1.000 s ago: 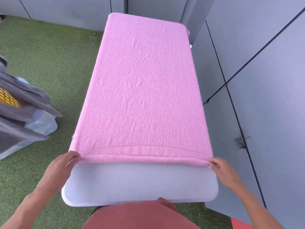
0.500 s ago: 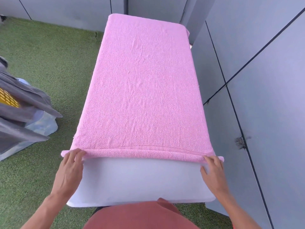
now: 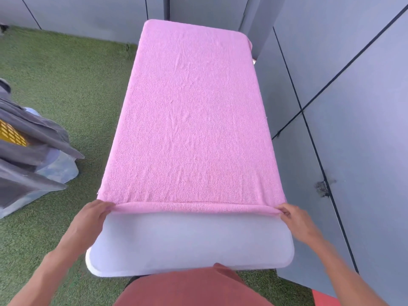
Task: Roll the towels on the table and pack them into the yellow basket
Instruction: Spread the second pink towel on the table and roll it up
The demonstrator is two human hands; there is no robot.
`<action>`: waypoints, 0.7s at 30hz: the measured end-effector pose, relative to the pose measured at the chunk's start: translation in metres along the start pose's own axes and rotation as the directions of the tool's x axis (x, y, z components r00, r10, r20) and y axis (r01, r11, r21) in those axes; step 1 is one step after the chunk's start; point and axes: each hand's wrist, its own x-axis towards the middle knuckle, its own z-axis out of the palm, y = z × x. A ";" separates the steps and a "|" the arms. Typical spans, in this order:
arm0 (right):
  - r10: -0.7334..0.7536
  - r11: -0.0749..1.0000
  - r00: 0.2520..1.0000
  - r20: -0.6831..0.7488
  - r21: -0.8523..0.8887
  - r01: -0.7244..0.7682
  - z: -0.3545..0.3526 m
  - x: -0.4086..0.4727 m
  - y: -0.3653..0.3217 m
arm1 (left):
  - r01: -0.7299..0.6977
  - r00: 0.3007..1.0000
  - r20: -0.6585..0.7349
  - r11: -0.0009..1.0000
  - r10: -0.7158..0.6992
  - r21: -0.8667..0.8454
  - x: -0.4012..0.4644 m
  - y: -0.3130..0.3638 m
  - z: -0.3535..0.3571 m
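Since the earlier frame, the near hem of the pink terry towel (image 3: 189,120) has been turned over into a thin roll, and both hands now sit at its ends. It lies flat along the white rounded table (image 3: 189,244), covering all but the bare near end. Left hand (image 3: 88,219) fingers are closed on the roll's left end; right hand (image 3: 295,219) fingers pinch its right end. Far left, the yellow lattice basket (image 3: 11,133) stands on green artificial turf (image 3: 66,80), partly draped by grey cloth (image 3: 33,138).
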 end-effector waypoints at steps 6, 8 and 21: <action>0.119 0.982 0.963 -0.243 0.174 -0.078 0.009 0.016 -0.017 | 0.021 0.995 -0.094 0.995 -0.013 0.093 0.030 0.014 -0.009; 0.041 0.997 0.922 -0.385 -0.038 -0.060 0.018 0.007 -0.019 | -0.012 0.990 -0.133 0.978 0.041 0.208 0.024 0.020 -0.006; -0.084 0.996 0.961 -0.263 -0.046 0.074 0.023 0.023 -0.023 | 0.027 0.989 -0.146 0.972 0.008 0.234 0.013 0.032 0.014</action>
